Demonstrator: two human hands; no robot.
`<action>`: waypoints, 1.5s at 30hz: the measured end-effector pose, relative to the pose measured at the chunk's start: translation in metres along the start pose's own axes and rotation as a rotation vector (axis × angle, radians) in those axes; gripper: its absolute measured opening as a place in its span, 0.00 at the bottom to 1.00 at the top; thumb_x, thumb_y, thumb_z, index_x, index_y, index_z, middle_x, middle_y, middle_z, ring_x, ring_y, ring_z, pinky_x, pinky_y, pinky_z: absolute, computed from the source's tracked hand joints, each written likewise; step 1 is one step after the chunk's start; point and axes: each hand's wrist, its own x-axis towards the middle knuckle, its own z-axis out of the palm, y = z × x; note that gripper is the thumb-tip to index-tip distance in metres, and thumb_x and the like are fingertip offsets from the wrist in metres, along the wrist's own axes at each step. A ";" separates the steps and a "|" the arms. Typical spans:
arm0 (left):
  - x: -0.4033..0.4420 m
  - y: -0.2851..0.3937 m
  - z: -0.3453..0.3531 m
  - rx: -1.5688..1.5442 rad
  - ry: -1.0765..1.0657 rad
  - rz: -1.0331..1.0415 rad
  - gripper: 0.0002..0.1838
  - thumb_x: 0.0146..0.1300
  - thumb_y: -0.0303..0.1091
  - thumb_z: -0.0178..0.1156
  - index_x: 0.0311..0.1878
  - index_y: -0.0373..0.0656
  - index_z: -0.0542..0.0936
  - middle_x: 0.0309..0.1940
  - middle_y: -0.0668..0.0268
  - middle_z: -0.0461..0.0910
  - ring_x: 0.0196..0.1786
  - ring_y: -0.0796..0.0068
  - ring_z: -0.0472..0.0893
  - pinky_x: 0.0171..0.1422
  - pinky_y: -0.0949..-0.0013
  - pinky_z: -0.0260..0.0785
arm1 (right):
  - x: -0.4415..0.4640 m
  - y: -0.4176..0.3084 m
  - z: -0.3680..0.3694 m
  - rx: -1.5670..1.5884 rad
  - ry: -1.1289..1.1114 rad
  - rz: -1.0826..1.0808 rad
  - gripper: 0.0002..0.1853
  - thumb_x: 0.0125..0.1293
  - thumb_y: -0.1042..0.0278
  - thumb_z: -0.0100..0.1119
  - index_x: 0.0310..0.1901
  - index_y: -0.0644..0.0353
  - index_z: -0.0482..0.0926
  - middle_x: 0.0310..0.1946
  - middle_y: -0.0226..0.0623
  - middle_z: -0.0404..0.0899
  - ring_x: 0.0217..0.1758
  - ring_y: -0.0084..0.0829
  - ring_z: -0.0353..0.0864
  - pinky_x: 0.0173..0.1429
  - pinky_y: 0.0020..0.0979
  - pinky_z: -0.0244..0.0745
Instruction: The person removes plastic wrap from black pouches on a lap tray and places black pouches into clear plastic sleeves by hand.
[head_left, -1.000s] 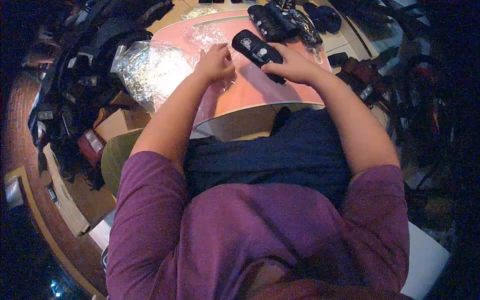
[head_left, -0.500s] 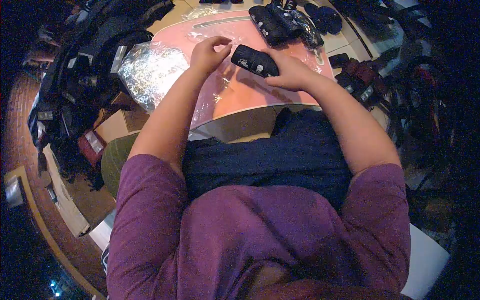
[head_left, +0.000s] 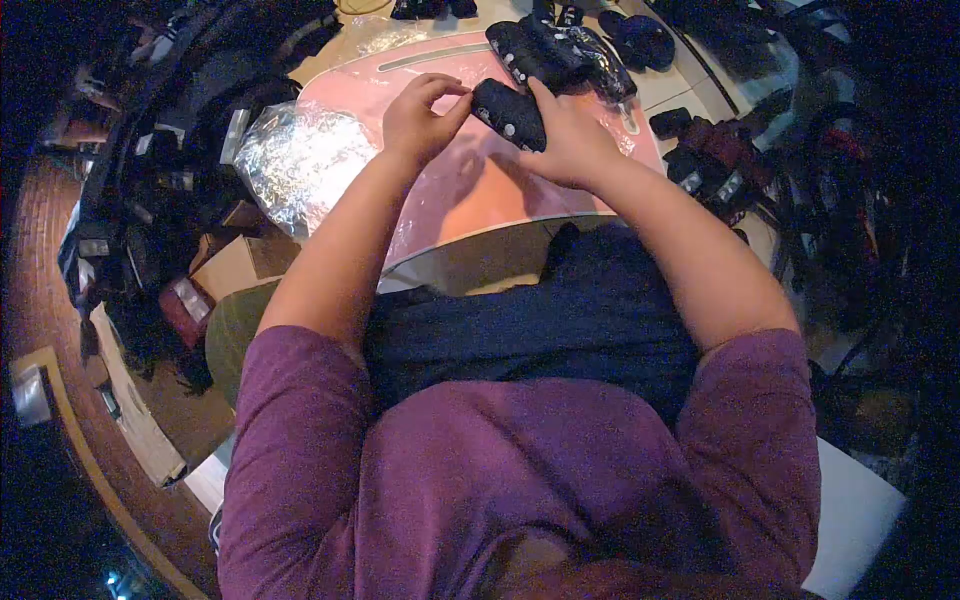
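A rolled black cloth bundle with small white prints is held tilted over the low pink table. My right hand wraps around its right end, thumb on the near side and fingers on the far side. At the bundle's left end, the thumb and fingertips of my left hand close on its edge. Past my right hand, several similar black rolled bundles lie at the table's far edge, some under shiny clear plastic.
Crumpled clear plastic bags cover the table's left side. Dark packed goods are piled at the left, beside an open cardboard box. Dark and maroon bundles lie on the floor at the right. Two round black items sit beyond the table.
My left hand has moved right and now meets the bundle's left end; before, it was apart. My right hand has turned a little, with the bundle tilting more steeply.
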 end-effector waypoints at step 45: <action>0.018 0.060 0.002 -1.717 -0.293 -0.900 0.44 0.49 0.75 0.44 0.51 0.40 0.70 0.44 0.56 0.75 0.48 0.56 0.76 0.51 0.48 0.71 | 0.010 0.004 -0.017 0.939 -0.237 -0.319 0.47 0.44 0.65 0.72 0.65 0.52 0.54 0.54 0.46 0.63 0.56 0.36 0.70 0.54 0.34 0.71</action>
